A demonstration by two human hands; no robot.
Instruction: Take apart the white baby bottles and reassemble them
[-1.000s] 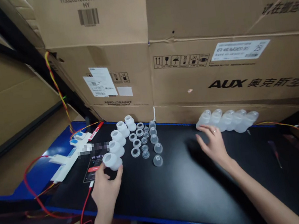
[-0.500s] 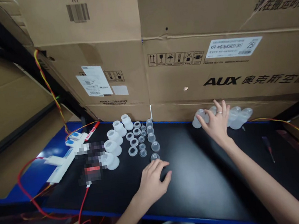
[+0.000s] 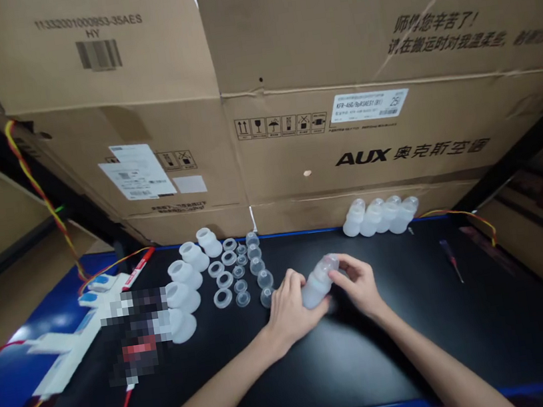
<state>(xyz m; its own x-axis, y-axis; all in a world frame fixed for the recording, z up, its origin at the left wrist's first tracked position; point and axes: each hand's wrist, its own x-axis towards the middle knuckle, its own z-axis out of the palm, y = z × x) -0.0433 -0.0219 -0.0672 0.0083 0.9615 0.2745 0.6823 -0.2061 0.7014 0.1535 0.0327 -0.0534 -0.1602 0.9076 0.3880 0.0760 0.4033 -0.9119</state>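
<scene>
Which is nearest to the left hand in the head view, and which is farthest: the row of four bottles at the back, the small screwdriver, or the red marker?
From the left hand, which holds a bottle:
1. Row of four bottles, behind and to the right, against the boxes.
2. Red marker, far to the left, at the back edge.
3. Small screwdriver, far to the right; close to the marker's distance, so this order is not certain.

Translucent plastic bottle, tilted, gripped above black mat.
</scene>
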